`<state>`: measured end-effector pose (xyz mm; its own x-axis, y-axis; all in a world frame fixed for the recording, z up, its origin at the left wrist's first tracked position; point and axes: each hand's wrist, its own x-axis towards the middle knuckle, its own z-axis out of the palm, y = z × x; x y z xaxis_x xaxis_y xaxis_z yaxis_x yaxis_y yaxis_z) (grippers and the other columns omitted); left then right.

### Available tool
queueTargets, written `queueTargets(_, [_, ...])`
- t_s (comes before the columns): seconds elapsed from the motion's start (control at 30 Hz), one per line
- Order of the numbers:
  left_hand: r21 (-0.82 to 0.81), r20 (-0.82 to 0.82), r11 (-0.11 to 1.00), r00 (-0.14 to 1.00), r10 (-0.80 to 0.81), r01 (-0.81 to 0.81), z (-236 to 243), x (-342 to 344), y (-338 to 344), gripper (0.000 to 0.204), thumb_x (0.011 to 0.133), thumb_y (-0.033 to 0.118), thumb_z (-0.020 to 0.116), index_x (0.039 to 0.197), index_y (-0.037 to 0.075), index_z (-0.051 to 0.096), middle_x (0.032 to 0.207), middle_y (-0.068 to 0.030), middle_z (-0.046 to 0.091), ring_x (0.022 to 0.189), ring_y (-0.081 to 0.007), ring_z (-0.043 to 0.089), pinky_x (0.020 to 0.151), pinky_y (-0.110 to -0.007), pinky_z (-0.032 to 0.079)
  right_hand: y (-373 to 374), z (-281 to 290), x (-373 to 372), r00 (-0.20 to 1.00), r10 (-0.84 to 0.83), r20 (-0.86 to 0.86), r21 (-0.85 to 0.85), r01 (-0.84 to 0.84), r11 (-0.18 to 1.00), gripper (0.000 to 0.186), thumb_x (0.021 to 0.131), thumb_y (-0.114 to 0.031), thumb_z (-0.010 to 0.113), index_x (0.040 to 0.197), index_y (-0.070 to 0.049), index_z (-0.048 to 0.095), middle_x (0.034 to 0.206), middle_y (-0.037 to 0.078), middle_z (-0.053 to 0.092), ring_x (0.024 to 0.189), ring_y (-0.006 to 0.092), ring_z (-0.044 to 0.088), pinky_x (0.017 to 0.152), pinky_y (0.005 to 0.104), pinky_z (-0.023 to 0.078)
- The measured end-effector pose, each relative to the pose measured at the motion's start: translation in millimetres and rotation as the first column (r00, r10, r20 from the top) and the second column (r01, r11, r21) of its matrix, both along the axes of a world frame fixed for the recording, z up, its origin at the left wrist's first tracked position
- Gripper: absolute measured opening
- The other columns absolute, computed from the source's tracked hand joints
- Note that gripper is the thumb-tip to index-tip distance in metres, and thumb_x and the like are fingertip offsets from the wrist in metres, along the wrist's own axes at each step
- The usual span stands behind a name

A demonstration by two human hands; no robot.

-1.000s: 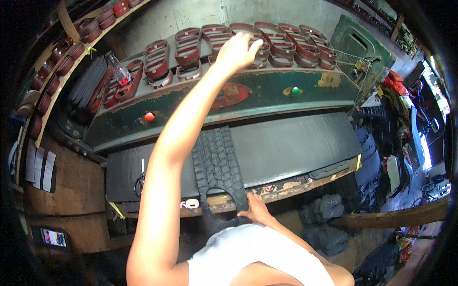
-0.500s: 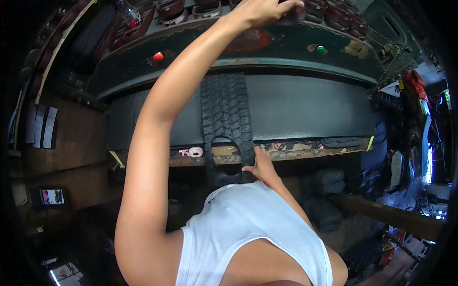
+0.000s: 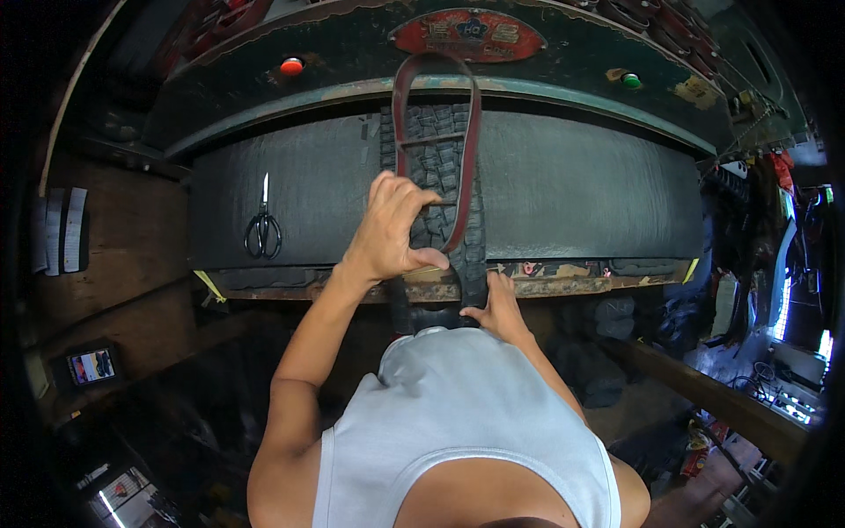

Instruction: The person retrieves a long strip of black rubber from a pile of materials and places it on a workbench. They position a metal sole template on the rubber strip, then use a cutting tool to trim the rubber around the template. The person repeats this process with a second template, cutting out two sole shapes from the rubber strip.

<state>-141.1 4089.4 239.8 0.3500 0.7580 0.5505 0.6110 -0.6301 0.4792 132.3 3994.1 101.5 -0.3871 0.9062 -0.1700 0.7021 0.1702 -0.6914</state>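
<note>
**Template held over the tread strip**

Leftmost, scissors (image 3: 262, 231) lie flat on the dark rubber sheet (image 3: 572, 194), well apart from both hands. Next comes the left hand (image 3: 393, 231), raised above the bench and pinching the lower end of a reddish sole-shaped template (image 3: 464, 167) between thumb and fingers; the template hangs long and narrow over the tread strip (image 3: 429, 150), its far end up near the green machine front (image 3: 370, 62). The strip runs straight away from the person, across the sheet, and droops over the bench edge (image 3: 563, 283). Just right of it, the right hand (image 3: 497, 308) presses on that near end at the edge, fingers bent down, grasping nothing that can be made out.

Likely trouble: the template is held by a pinch at one end only, so it could swing or twist off line with the tread. The strip's overhang could also slide if the right hand eases its pressure.
</note>
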Motion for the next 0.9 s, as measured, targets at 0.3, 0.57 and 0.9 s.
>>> queueTargets(0.3, [-0.190, -0.166, 0.973, 0.981, 0.100, -0.131, -85.7, 16.0, 8.0, 0.078, 0.070, 0.061, 0.075, 0.110, -0.005, 0.063, 0.102, -0.0157, 0.057, 0.105, -0.0346, 0.051, 0.105, -0.052, 0.035, 4.8, 1.2, -0.6, 0.998, 0.034, 0.056, -0.100, -0.028, 0.995, 0.078, 0.065, -0.024, 0.091, 0.121, 0.004, 0.043, 0.113, 0.023, 0.051, 0.112, 0.0422, 0.047, 0.098, 0.0486, 0.040])
queueTargets(0.57, [-0.404, 0.330, 0.912, 0.918, 0.220, -0.073, -102.9, 4.0, 12.2, 0.028, 0.091, 0.024, 0.068, 0.112, 0.005, 0.065, 0.113, -0.0137, 0.055, 0.108, -0.0286, 0.055, 0.100, -0.043, 0.043, 58.4, 81.6, -3.7, 0.970, -0.026, 0.241, 0.120, -0.003, 0.993, 0.074, 0.067, -0.011, 0.085, 0.130, 0.003, 0.049, 0.113, 0.020, 0.056, 0.109, 0.0375, 0.054, 0.096, 0.0456, 0.042])
queueTargets(0.9, [-0.678, -0.045, 0.601, 0.840, 0.540, -0.423, -120.3, -10.5, 80.4, 0.074, 0.084, 0.016, 0.064, 0.145, -0.010, 0.032, 0.062, -0.0136, 0.061, 0.058, -0.0219, 0.063, 0.060, -0.035, 0.051, 181.2, 22.2, -56.6, 0.950, 0.313, -0.003, 0.047, -0.313, 0.949, 0.143, 0.047, -0.029, 0.097, 0.155, 0.006, 0.009, 0.120, 0.022, 0.053, 0.117, 0.0388, 0.049, 0.103, 0.0463, 0.039])
